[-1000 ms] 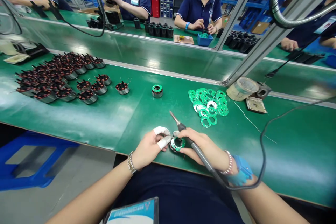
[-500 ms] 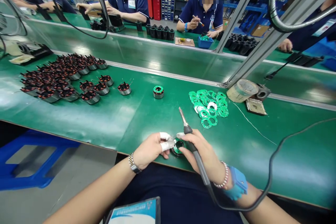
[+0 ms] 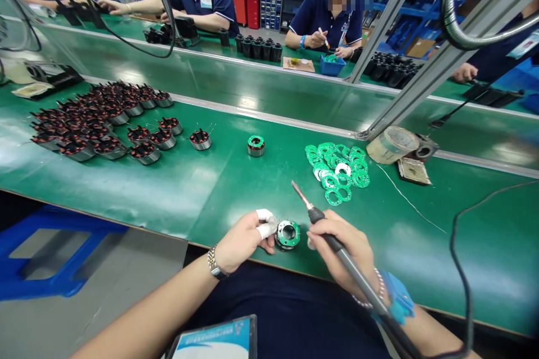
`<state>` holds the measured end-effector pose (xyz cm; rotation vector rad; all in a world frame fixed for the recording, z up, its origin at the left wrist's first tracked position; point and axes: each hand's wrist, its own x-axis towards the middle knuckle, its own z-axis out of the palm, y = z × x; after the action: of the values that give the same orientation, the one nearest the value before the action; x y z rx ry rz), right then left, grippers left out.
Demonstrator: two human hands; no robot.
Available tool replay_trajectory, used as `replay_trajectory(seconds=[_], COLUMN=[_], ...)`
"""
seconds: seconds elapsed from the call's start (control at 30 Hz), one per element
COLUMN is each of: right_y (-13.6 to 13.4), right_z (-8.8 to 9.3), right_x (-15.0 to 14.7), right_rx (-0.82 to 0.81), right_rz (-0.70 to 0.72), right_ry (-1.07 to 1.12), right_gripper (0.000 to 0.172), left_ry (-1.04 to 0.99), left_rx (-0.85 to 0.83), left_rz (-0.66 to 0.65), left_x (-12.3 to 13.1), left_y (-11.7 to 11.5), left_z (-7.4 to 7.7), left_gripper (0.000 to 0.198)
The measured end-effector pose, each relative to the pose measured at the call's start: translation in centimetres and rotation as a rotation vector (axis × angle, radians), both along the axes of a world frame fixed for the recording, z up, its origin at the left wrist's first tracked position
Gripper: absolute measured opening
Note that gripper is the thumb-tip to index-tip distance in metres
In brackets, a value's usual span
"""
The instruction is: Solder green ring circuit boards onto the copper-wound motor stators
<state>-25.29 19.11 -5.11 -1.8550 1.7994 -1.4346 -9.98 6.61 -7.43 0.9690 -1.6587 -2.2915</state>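
So the right hand (image 3: 356, 241) has been taken off the stator (image 3: 287, 246) and is now held just to its right, with the soldering iron (image 3: 351, 265) shifted rightward too. The green ring board (image 3: 297, 234) atop it, partly covered before, has been uncovered. Far beyond it, a co-worker's thin tool (image 3: 325, 41) has been lowered.

Left hand (image 3: 240, 244) — 2 white finger cots (image 3: 266, 230), metal watch (image 3: 214, 262), right hand (image 3: 343, 249) — beaded bracelet (image 3: 381, 283), blue wristband (image 3: 399, 296), navy clothing (image 3: 278, 314)
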Motion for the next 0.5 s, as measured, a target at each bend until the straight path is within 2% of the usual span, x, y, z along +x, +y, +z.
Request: replay_trajectory(seconds=[0.17, 0.33, 0.5], right_y=[1.3, 1.4, 1.3], right_z=[1.0, 1.4, 1.2], right_x=[-1.4, -1.5, -1.2], right_rx=[0.006, 0.066, 0.103], right_rz=[0.086, 0.088, 0.113], right_ry=[0.091, -0.023, -0.038], right_gripper=[0.03, 0.02, 0.019], left_ry=[-0.021, -0.041, -0.046], left_rx=[-0.034, -0.023, -0.036], left_rz=[-0.028, -0.031, -0.025], left_x=[-0.1, -0.1, -0.1], left_y=[-0.1, -0.2, -0.1], left_z=[0.1, 0.3, 0.4], left_gripper=[0.014, 0.013, 0.012])
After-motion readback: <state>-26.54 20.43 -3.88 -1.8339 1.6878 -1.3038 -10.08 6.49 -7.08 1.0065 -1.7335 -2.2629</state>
